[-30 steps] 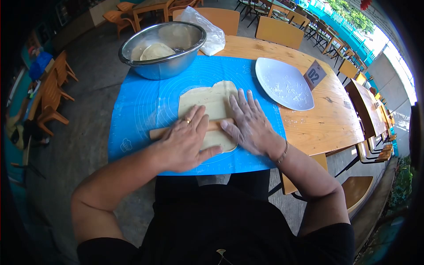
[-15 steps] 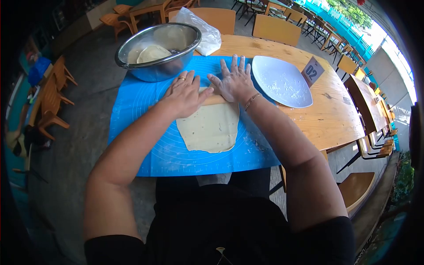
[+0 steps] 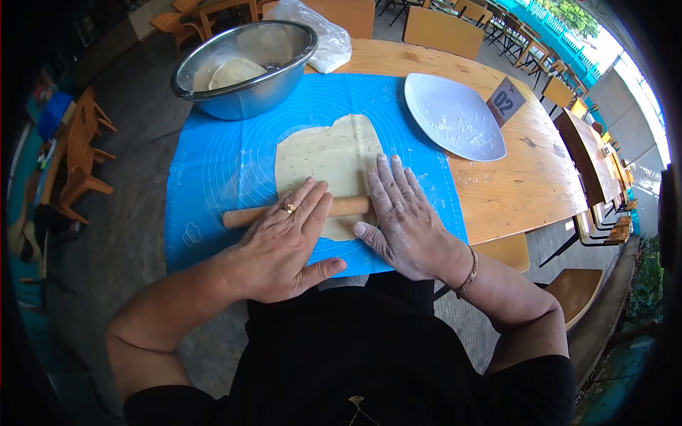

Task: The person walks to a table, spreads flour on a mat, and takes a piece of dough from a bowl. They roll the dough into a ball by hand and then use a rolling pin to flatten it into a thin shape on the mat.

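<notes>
A flat, rolled-out sheet of dough (image 3: 330,160) with small specks lies on a blue silicone mat (image 3: 206,167) with printed rings. Across its near part runs a wooden rolling pin (image 3: 348,206). My left hand (image 3: 284,238), wearing a ring, rests flat on the pin's left part with fingers stretched forward. On the right end lies my right hand (image 3: 405,216), dusted with flour, its fingers straight and thumb spread over the dough's near edge. Neither hand wraps round the pin.
A steel bowl (image 3: 256,96) holding a piece of dough (image 3: 236,72) stands at the mat's far left corner, beside a plastic bag (image 3: 323,42). A white plate (image 3: 455,121) with flour and a "02" card (image 3: 505,101) are on the wooden table (image 3: 529,181). Chairs stand around.
Both hands have come back toward my body, and the rolling pin has rolled from the dough's far end to its near end. The far part of the dough is now uncovered.
</notes>
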Demonstrator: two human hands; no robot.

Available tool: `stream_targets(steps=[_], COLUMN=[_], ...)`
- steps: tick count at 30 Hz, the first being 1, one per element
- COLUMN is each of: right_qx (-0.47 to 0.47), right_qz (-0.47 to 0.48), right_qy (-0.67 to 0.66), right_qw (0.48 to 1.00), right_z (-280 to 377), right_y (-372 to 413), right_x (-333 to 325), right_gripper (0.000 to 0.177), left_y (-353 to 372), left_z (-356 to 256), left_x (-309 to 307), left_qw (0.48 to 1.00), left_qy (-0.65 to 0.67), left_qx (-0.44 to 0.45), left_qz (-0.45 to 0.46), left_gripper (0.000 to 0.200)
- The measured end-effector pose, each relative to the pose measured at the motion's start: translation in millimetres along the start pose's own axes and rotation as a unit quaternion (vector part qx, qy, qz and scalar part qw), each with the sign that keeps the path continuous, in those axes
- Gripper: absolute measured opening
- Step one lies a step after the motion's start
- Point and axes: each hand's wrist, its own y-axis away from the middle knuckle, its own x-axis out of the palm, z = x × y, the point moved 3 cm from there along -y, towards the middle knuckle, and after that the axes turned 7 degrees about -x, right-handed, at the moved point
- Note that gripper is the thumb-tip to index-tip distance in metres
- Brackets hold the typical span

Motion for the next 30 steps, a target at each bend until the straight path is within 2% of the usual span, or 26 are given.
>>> stream_targets(steps=[3, 4, 6, 7, 9, 12, 16, 18, 20, 21, 23, 24, 27, 29, 30], right_qx=[0.028, 0.071, 0.128, 0.126, 0.189, 0.191, 0.155, 0.089, 0.040, 0.041, -0.024, -0.033, -0.030, 0.012, 0.044], right_qz=[-0.001, 0.012, 0.023, 0.021, 0.034, 0.074, 0.074, 0.092, 0.052, 0.052, 0.041, 0.033, 0.015, 0.021, 0.024], right_qy=[0.056, 0.021, 0.045, 0.044, 0.033, 0.025, 0.002, -0.030, -0.062, -0.062, -0.060, -0.071, -0.021, -0.002, 0.003], right_qw=[0.998, 0.997, 0.991, 0.991, 0.981, 0.979, 0.985, 0.991, 0.996, 0.996, 0.997, 0.996, 0.999, 1.000, 0.999], right_z=[-24.6, -36.8, -58.5, -68.8, -86.3, -90.5, -58.3, -32.7, -10.0, -2.6, 10.6, 13.6, 1.0, -19.9, -31.8], right_y=[-37.6, -56.7, -90.3, -106.3, -130.0, -134.4, -95.4, -62.9, -28.8, -15.3, 3.3, 6.7, -12.7, -45.2, -62.1], right_x=[13.6, 18.7, 28.8, 35.1, 42.9, 45.0, 27.6, 13.9, 4.9, 0.8, -7.4, -10.5, -2.6, 9.6, 18.4], right_gripper=[0.081, 0.083, 0.086, 0.086, 0.088, 0.090, 0.088, 0.085, 0.083, 0.083, 0.081, 0.080, 0.080, 0.082, 0.084], left_y=[-28.4, -43.9, -74.3, -86.8, -101.2, -101.8, -72.3, -48.5, -21.6, -11.6, 4.5, 8.6, -3.4, -29.3, -45.3], left_z=[19.7, 31.2, 57.3, 64.8, 80.6, 83.8, 63.9, 41.6, 13.8, 7.3, -6.8, -8.5, 2.2, 23.2, 38.7], left_x=[2.9, 3.5, -0.9, -6.0, -11.6, -10.4, -6.8, -7.2, -10.9, -6.5, -3.2, 0.3, 3.4, 4.7, 4.3], left_qw=[0.997, 0.991, 0.985, 0.985, 0.969, 0.970, 0.978, 0.987, 0.995, 0.995, 0.999, 0.998, 0.998, 0.996, 0.995], left_qy=[-0.065, -0.112, -0.082, -0.084, -0.101, -0.054, 0.038, 0.078, 0.039, 0.039, -0.034, -0.025, -0.041, -0.064, -0.054], left_qx=[-0.039, -0.063, -0.144, -0.145, -0.226, -0.237, -0.203, -0.117, -0.060, -0.059, 0.037, 0.052, 0.013, -0.011, -0.067], left_qz=[-0.031, -0.045, -0.047, -0.048, 0.017, 0.010, 0.020, 0.077, 0.072, 0.073, 0.001, 0.001, -0.046, -0.053, -0.039], left_gripper=[0.093, 0.093, 0.092, 0.092, 0.083, 0.082, 0.089, 0.088, 0.076, 0.076, 0.077, 0.078, 0.083, 0.085, 0.085])
